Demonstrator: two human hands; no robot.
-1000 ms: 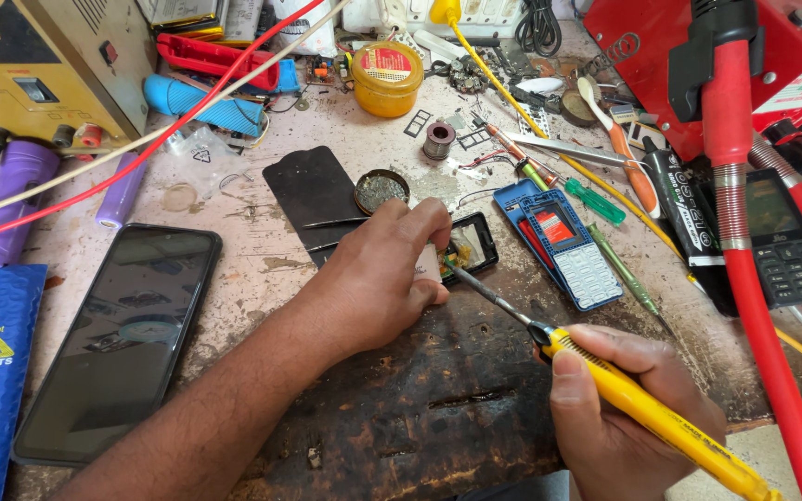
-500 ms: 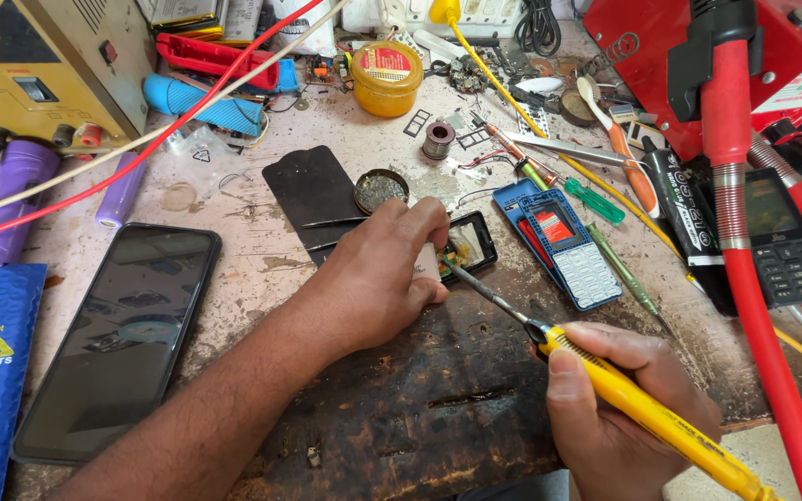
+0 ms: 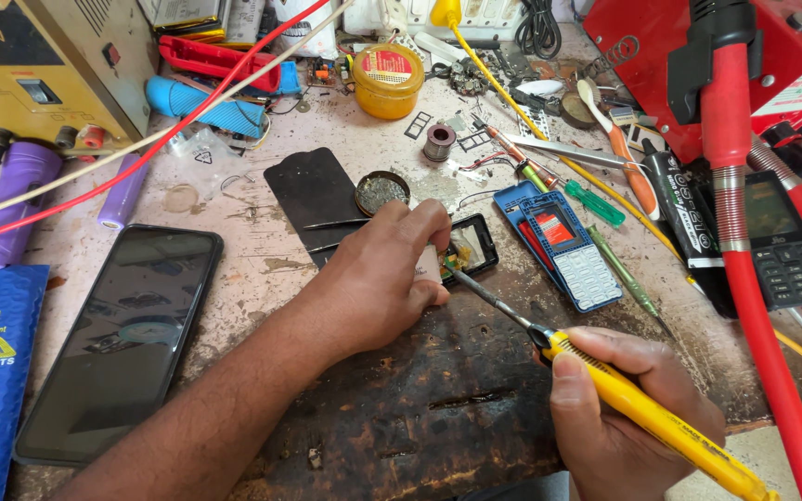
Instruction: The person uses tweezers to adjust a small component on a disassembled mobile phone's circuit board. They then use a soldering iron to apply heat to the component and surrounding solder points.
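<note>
Left hand (image 3: 378,278) pinning the small opened phone (image 3: 469,249), right hand (image 3: 624,417) clenching the yellow soldering iron (image 3: 642,413); one slip and that tip could scorch fingers or board.

Yellow-handled soldering iron (image 3: 642,413), tip on opened black phone board (image 3: 469,249).

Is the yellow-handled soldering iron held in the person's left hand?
No, the right hand grips the soldering iron; the left hand rests by the small circuit board.
</note>
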